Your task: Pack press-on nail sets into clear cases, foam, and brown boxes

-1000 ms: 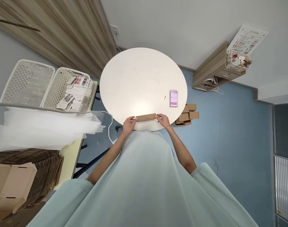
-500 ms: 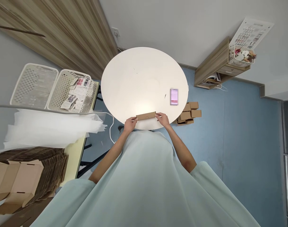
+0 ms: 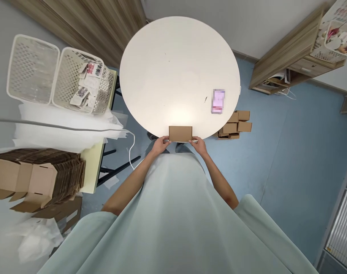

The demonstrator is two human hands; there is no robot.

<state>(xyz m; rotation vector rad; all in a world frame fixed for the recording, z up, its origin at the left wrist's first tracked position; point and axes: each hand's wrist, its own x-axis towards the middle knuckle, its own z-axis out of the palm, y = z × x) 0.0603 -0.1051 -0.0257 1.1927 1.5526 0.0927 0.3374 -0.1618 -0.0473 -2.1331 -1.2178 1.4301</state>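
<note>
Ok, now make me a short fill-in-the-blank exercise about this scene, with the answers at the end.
The left hand and right hand hold a box made of ____.
The pink-screened device lies toward the person's ____ side of the table.
The floor is coloured ____.
Side by side at the person's left are ____ white baskets.

Missing words: cardboard; right; blue; two.

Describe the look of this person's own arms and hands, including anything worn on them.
The left hand and right hand wear no gloves. Both forearms are bare, with no watch or bracelet visible. The short, loose sleeves are plain pale mint green, matching the top.
</note>
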